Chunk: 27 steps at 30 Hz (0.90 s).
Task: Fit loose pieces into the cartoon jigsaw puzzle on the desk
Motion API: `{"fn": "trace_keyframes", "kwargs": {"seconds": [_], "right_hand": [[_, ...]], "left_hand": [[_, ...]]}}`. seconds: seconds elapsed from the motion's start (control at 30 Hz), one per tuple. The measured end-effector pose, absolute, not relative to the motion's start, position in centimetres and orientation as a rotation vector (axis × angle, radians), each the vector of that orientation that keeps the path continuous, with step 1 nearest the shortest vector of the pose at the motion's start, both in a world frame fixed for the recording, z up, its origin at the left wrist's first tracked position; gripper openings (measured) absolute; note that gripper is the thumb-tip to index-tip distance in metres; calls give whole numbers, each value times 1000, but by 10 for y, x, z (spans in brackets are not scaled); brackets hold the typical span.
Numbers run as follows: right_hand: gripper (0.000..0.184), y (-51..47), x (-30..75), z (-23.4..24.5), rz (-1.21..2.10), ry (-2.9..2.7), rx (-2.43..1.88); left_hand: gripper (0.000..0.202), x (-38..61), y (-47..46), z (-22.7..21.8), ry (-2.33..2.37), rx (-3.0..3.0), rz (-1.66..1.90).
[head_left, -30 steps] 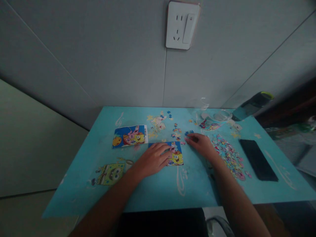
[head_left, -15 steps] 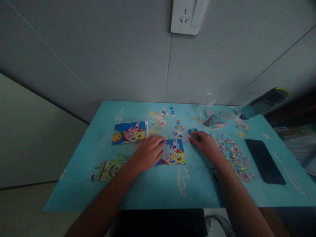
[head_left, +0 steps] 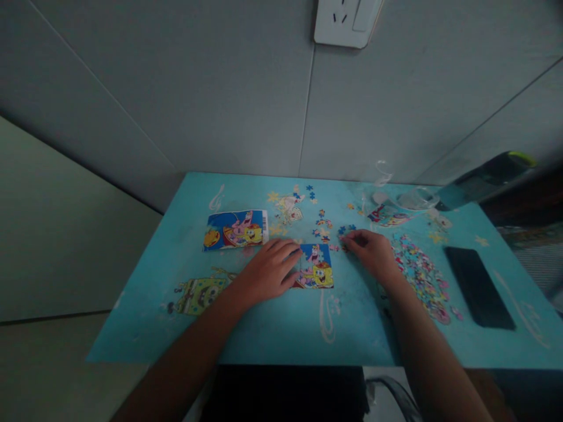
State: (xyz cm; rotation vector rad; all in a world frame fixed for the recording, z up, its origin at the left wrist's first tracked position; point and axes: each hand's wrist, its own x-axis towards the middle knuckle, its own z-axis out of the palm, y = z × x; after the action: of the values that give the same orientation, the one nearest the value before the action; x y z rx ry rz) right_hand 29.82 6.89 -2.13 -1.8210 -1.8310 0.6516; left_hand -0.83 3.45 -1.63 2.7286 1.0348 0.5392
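Note:
My left hand (head_left: 273,268) lies palm down with its fingers stretched out, over the left part of a partly joined jigsaw puzzle (head_left: 320,275). The puzzle's right side shows a yellow and a pink cartoon figure on blue. To its right, my right hand (head_left: 372,249) has thumb and forefinger pinched together at a small puzzle piece, which the fingertips mostly cover. Blue puzzle pieces (head_left: 347,228) lie just beyond those fingertips. Several more loose pieces (head_left: 324,223) sit above the puzzle. A picture packet (head_left: 237,230) in matching colours lies left of the puzzle.
A heap of mixed puzzle pieces (head_left: 422,275) spreads right of my right forearm, with a dark phone-like slab (head_left: 479,287) beside it. Behind stand a clear tub (head_left: 416,200) and a dark bottle (head_left: 484,179). The blue table (head_left: 272,337) meets a grey wall (head_left: 237,105).
The view has shifted slightly. My right hand stays by the loose pieces, its thumb and forefinger now closer together. My left hand remains on the puzzle.

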Motion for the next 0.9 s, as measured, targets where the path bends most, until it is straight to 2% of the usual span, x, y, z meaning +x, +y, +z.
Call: {"fn": "trace_keyframes", "kwargs": {"seconds": [0.13, 0.37, 0.9], "right_hand": [[32, 61, 287, -15, 851, -1831, -1663], [20, 42, 249, -10, 1074, -2021, -1466], [10, 41, 238, -19, 926, -2162, -1369]], "left_hand": [[40, -9, 35, -20, 1033, 2755, 539], [39, -1, 33, -23, 967, 2773, 540], [21, 1, 31, -18, 900, 2782, 574]]}}
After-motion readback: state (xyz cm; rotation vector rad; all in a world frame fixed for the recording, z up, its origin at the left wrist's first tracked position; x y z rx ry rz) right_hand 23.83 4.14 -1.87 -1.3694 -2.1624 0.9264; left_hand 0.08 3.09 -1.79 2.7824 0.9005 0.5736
